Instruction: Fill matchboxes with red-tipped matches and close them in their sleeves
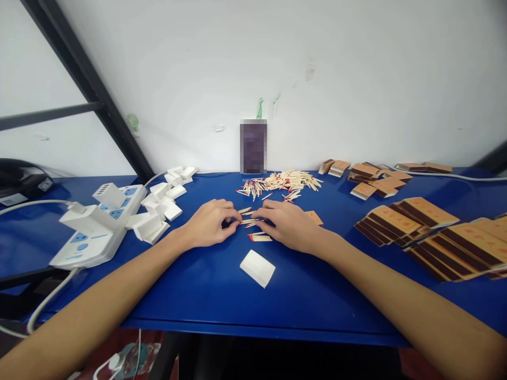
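Note:
Between my two hands lie a few loose matchsticks [249, 222] with red heads. My left hand [214, 224] bends its thumb and forefinger round the head ends of these matches. From the other side my right hand [288, 226] pinches at their plain ends, its fingertips partly covering them. Just below, a short row of matchsticks [261, 238] lies side by side, heads to the left. Nearer to me rests a white matchbox tray [257, 268]. Part of an orange matchbox sleeve [315, 217] shows behind my right hand.
A large heap of matchsticks [291, 181] lies toward the wall, before a blurred dark upright rectangle [253, 148]. White trays [158, 203] sit left, beside a power strip [99, 227] with cables. Orange-and-brown matchbox sleeves [431, 232] cover the right of the blue table [214, 301].

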A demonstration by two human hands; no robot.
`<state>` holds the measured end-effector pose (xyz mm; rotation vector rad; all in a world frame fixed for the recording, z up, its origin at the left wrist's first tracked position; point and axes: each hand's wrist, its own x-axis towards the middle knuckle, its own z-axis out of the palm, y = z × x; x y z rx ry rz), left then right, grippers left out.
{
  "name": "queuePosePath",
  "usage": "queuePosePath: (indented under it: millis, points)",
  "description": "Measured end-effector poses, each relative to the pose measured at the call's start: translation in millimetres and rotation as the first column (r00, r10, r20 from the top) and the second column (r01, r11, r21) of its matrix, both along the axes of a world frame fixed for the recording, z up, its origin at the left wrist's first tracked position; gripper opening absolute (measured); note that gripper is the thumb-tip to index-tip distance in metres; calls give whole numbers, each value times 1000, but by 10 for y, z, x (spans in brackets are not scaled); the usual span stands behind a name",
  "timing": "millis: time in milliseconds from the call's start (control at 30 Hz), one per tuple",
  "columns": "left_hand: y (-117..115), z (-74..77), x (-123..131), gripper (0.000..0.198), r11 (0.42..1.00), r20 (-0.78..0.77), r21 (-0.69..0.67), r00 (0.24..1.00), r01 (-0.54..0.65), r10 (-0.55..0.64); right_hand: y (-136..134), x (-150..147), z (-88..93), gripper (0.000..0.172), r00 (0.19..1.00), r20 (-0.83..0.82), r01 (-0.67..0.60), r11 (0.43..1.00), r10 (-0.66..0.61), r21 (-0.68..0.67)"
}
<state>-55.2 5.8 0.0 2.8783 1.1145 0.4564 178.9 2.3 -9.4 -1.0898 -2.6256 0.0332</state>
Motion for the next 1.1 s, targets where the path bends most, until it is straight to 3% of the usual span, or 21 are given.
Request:
queuePosePath:
  millis: [167,400,1100]
  points:
    - [-24,14,12,27,999,-24,-21,999,41,-42,18,28,3,21,1000,-17,14,1000,-14,6]
    - [-9,13,11,24,999,17,-31,1000,-21,22,1,64,61,20,999,13,40,999,-40,-33]
    - [-7,-10,66,20,999,53,-44,999,12,-9,-3,36,49,16,997,-55,46,996,-50,-72]
